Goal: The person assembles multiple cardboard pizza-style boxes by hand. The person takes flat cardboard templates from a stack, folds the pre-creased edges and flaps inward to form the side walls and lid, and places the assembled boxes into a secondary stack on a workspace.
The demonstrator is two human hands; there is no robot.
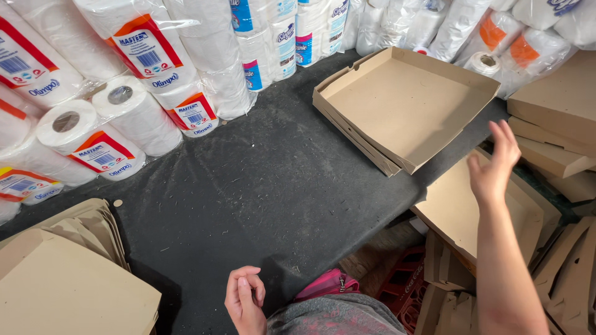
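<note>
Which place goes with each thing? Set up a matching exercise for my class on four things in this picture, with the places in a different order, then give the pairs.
Things:
1. folded cardboard tray
2. paper towel rolls
3. flat cardboard stack
4. right hand

Places:
A. bottom left corner
B. raised over flat cardboard, right of the table
C. along the table's back left edge
D. far right part of the dark table

Pairs: 1-D, 2-C, 3-A, 4-B

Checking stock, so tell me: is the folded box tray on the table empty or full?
Empty. The box tray shows bare cardboard floor inside its raised walls; the right hand hovers beside it, holding nothing.
</note>
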